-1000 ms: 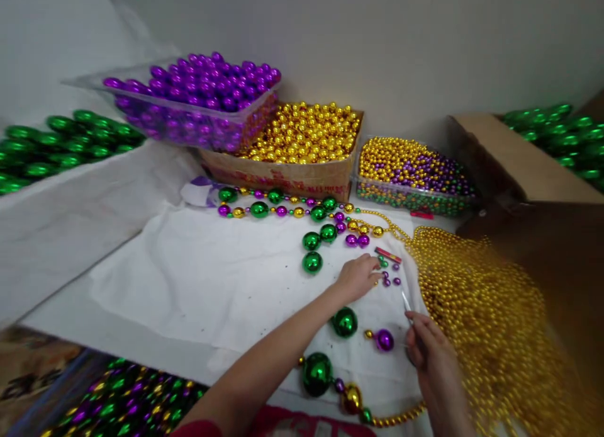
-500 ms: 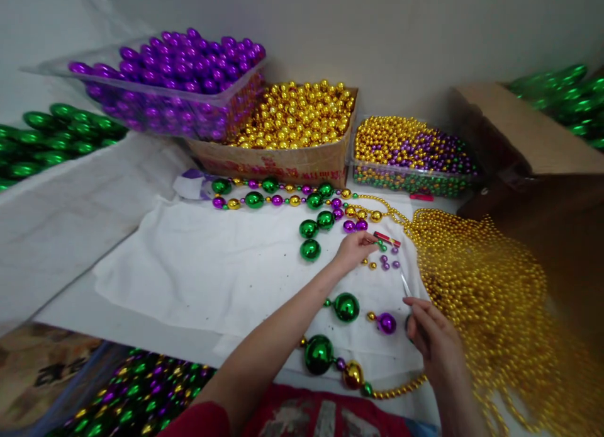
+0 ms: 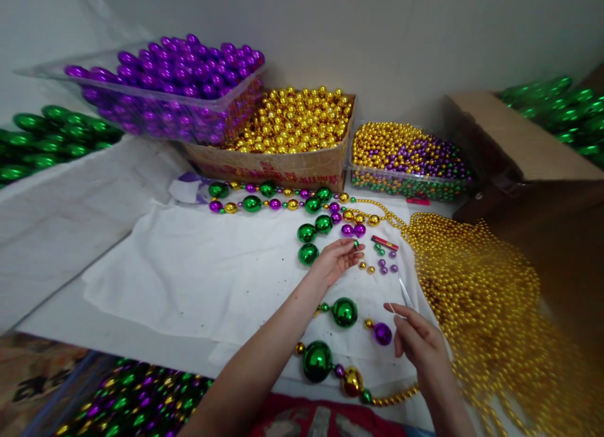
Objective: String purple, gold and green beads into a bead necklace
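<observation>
Pinches thin pale needle (image 3: 404, 293) between thumb and fingertips of right hand (image 3: 418, 342), closed on its lower end. Holds it slanting up and away, low over white cloth (image 3: 189, 279). Rests left hand (image 3: 336, 259) palm up, fingers loosely spread, unclenched, just left of small loose beads (image 3: 384, 261) in green, purple and gold. Notes red stick (image 3: 384, 242) just beyond those beads. Finds green ball (image 3: 345, 312) and purple ball (image 3: 382, 334) lying between the two hands. Records heap of gold strands (image 3: 472, 298) just right of the needle hand. Logs, along the far wall, tub of purple balls (image 3: 165, 78), cardboard box of gold balls (image 3: 292, 119) and tub of mixed small beads (image 3: 408, 160).
</observation>
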Available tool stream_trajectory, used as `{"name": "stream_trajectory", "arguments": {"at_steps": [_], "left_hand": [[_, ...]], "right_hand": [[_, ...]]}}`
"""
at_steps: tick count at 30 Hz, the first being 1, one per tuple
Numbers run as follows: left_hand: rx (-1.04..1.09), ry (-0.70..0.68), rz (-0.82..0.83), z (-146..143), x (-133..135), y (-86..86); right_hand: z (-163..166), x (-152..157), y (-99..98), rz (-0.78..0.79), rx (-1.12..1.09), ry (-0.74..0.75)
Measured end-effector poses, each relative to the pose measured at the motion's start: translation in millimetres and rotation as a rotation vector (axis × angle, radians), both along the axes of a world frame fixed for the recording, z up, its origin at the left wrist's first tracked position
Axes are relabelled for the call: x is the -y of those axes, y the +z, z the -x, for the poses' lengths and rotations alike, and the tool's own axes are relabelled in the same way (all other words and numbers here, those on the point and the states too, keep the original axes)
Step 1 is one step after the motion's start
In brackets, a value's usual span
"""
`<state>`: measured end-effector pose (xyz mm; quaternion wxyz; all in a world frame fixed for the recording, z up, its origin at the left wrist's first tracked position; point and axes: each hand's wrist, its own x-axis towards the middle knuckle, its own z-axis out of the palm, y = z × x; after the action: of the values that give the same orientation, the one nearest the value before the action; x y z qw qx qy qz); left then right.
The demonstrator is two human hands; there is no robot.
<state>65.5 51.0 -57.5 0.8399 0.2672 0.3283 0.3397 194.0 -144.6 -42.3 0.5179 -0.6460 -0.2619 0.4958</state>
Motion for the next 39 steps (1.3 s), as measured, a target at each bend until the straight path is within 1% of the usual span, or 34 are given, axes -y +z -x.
{"name": "stream_trajectory", "arguments": {"at_steps": [4, 9, 15, 19, 27, 33, 39], "left_hand": [[0.015, 0.026, 0.020, 1.2, 2.5, 3.4], [0.007, 0.075, 0.012, 1.6, 5.2, 5.9], [0.008, 0.121, 0.005, 0.3, 6.6, 2.0], [0.014, 0.141, 0.007, -0.4, 6.8, -0.5], [0.033, 0.154, 0.004, 0.9, 9.4, 0.9], [0.026, 0.155, -0.003, 0.2, 11.9, 5.2], [0.056, 0.139, 0.002, -5.0, 19.3, 13.3]], "right_hand": [[1.5, -0.1, -0.2, -0.010, -0.005, -0.015], [2.4, 0.8, 1.6, 0.003, 0.026, 0.000], [6.3, 1.6, 8.1, -0.004, 0.087, -0.004], [7.0, 1.8, 8.7, 0.003, 0.094, -0.002], [0.7, 3.8, 2.1, 0.012, 0.130, 0.056], [0.3, 1.7, 0.6, 0.004, 0.086, 0.031], [3.2, -5.4, 1.5, -0.015, 0.039, 0.006]]}}
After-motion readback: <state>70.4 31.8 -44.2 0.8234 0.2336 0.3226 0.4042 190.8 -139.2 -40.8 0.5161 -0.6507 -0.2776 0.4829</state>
